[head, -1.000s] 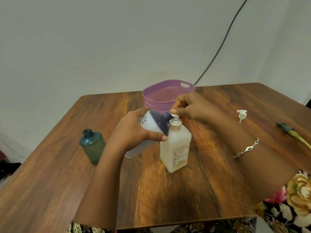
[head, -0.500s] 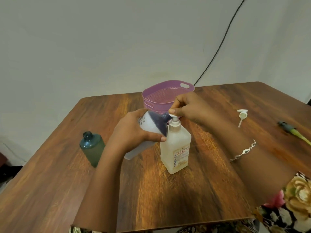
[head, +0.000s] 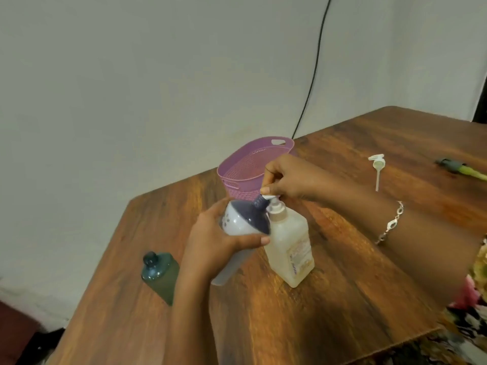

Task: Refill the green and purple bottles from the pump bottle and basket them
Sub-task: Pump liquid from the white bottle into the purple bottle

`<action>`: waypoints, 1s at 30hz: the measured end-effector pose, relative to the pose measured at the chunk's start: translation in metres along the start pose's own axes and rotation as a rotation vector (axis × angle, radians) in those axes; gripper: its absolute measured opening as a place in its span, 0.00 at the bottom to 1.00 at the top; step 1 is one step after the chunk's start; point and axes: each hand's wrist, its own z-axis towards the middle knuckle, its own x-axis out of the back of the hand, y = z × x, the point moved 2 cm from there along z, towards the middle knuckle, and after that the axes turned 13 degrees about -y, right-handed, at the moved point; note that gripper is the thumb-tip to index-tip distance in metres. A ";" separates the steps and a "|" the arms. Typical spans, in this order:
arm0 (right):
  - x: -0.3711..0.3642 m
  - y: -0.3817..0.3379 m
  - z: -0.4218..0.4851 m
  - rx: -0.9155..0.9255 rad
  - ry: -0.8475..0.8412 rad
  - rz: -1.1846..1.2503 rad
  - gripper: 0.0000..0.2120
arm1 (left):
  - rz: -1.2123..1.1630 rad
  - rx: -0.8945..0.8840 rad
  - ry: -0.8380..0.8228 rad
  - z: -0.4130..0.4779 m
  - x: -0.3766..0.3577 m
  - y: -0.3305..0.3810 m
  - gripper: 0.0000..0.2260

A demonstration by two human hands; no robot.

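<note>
My left hand (head: 213, 243) grips the purple bottle (head: 243, 219), white-bodied with a dark purple top, tilted so its neck meets the spout of the pump bottle (head: 290, 248). The pump bottle stands upright at the table's middle, holding pale liquid. My right hand (head: 292, 180) presses down on its white pump head, fingers curled over it. The green bottle (head: 160, 275) stands uncapped to the left, near the table edge. The purple basket (head: 237, 177) sits behind the hands; nothing shows inside it.
A loose white pump top with its tube (head: 377, 167) lies on the wooden table (head: 342, 299) to the right. A green-and-black pump piece (head: 458, 169) lies at the far right edge. A black cable (head: 313, 69) runs down the wall behind the basket.
The camera has tilted and swung, so the table looks slanted. Both hands keep the same hold: left on the purple bottle, right on the pump head.
</note>
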 end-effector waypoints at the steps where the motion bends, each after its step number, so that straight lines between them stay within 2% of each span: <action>1: -0.002 0.001 -0.001 -0.005 0.002 -0.021 0.10 | -0.008 -0.009 -0.013 -0.001 -0.001 -0.001 0.30; 4: -0.003 0.000 -0.002 -0.003 0.030 -0.054 0.10 | -0.025 -0.037 -0.016 -0.002 -0.001 0.001 0.24; 7: 0.004 -0.005 -0.003 0.009 0.039 0.032 0.09 | -0.045 -0.050 0.009 -0.001 0.004 0.004 0.22; 12: 0.004 -0.007 0.001 -0.005 0.036 -0.020 0.10 | -0.039 -0.043 0.025 0.002 0.006 0.002 0.23; 15: -0.003 0.000 0.002 0.005 0.079 -0.088 0.08 | -0.019 -0.026 -0.001 0.003 0.001 -0.004 0.27; 18: -0.003 0.001 -0.001 0.004 0.062 -0.110 0.08 | 0.008 -0.031 0.007 0.004 -0.001 -0.004 0.26; 24: 0.009 -0.010 -0.003 0.014 0.042 -0.015 0.08 | 0.000 -0.036 0.022 0.004 0.007 0.006 0.32; 30: -0.001 -0.003 0.001 0.011 0.071 -0.091 0.10 | 0.006 -0.010 0.014 0.004 0.003 -0.002 0.26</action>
